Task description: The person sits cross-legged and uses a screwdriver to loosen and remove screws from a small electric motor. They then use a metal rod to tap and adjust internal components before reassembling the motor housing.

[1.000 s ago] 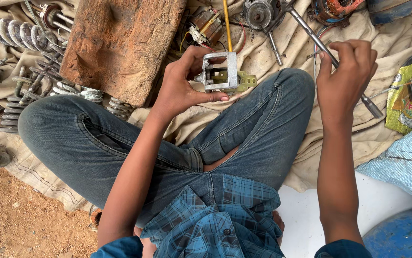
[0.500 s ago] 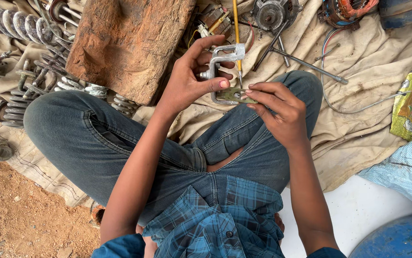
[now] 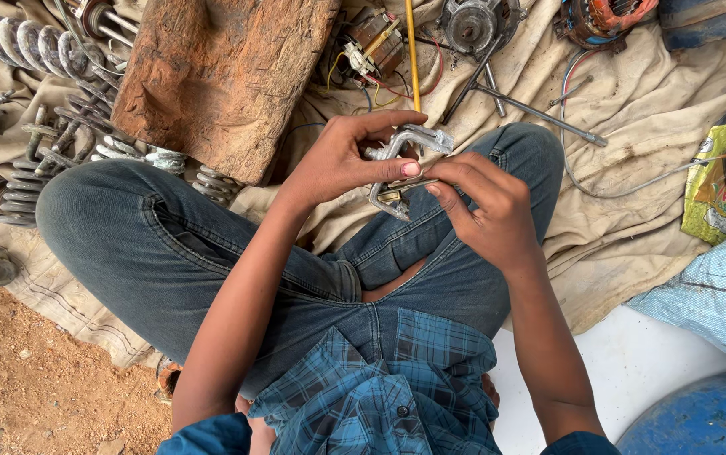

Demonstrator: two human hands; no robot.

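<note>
1. Metal first: a silver-grey bracket (image 3: 403, 160), bent and angular, sits right over the person's crossed legs in blue jeans (image 3: 169, 244), held up between both hands.
2. Left hand (image 3: 342, 160) has it clamped, fingers curled over the top of the bracket, thumb pressed along its side.
3. Right hand (image 3: 485, 206) comes in from the other side, fingertips pinched on the bracket's lower edge, just touching the left thumb.
4. Beyond the hands, a rough brown wooden block (image 3: 220, 76) lies on the beige cloth (image 3: 658, 101) that covers the ground.
5. Left of the block, a cluster of coiled metal springs (image 3: 30, 42), greyish and worn.
6. At the top, a yellow rod (image 3: 412, 50) runs straight up the cloth, beside a wired coil part (image 3: 371, 46) and a round grey motor piece (image 3: 474, 24).
7. Long thin metal rods (image 3: 540, 114) lie crossed near the right knee.
8. Far right, a yellow-green packet (image 3: 721, 181); bottom right, a blue drum (image 3: 704, 421).
</note>
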